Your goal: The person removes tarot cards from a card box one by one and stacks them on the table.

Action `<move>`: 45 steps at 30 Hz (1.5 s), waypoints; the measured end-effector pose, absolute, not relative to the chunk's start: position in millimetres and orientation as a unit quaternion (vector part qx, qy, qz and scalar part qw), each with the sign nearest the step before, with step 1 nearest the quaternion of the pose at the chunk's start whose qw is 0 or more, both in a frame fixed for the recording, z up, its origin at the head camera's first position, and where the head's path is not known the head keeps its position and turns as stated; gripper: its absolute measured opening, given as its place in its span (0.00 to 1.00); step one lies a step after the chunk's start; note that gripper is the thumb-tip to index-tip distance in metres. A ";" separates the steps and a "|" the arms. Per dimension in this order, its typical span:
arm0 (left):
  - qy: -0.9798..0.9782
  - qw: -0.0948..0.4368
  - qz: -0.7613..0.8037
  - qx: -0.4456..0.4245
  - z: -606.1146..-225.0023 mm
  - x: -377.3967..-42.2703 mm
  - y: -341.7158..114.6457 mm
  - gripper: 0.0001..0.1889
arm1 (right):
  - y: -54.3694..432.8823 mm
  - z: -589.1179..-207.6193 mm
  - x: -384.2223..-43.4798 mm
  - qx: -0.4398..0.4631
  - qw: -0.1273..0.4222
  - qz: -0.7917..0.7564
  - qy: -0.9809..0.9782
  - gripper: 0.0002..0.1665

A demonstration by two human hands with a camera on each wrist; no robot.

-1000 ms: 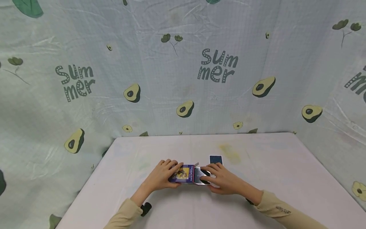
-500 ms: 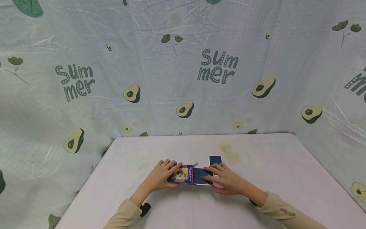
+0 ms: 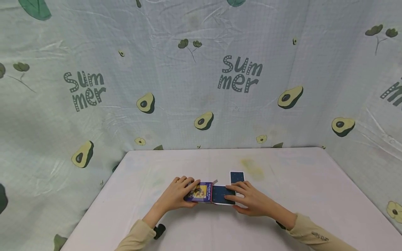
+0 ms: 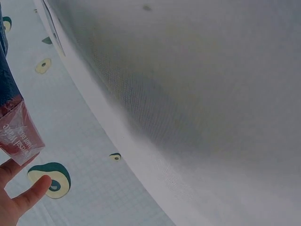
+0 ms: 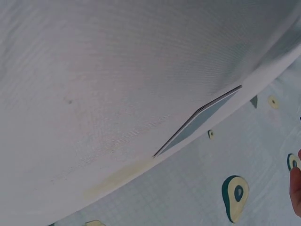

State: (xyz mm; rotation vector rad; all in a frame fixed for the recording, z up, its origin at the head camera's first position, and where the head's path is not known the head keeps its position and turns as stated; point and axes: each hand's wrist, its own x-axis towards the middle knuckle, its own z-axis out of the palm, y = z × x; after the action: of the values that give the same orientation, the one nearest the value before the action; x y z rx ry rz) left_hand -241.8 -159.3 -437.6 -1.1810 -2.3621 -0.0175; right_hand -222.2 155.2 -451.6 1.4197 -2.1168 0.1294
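My left hand (image 3: 176, 196) grips a purple tarot card box (image 3: 205, 191) with a yellow picture on its front. From the box's right end a deck of dark blue cards (image 3: 220, 195) sticks out, and my right hand (image 3: 252, 201) holds it by its right end, fingers on top and thumb at the near edge. A small flap (image 3: 215, 181) stands up at the box opening. In the left wrist view the red printed end of the box (image 4: 21, 134) shows by my fingers. Only a bit of my right hand (image 5: 296, 190) enters the right wrist view.
Just behind my right hand, blue-backed cards (image 3: 237, 177) with a white border lie on the white table (image 3: 176, 164). A pale curtain with avocado prints (image 3: 169, 76) hangs behind and at both sides of the table. A yellowish stain (image 3: 252, 168) marks the cloth.
My right hand has shifted slightly to the right, and more of the blue deck shows outside the box. The glare on the cards is gone. My left hand keeps its grip on the box.
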 end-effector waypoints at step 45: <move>-0.873 0.262 -0.004 -0.411 -438.9 -240.3 -171.0 0.40 | 174.8 -456.1 -223.4 0.490 0.352 0.065 -0.795 0.20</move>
State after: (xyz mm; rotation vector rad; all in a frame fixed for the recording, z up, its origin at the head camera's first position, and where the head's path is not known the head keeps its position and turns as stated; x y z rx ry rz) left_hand -240.3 -171.0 -438.9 -1.1116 -2.3635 -0.0103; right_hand -223.4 174.8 -456.1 1.2673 -2.0582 0.1677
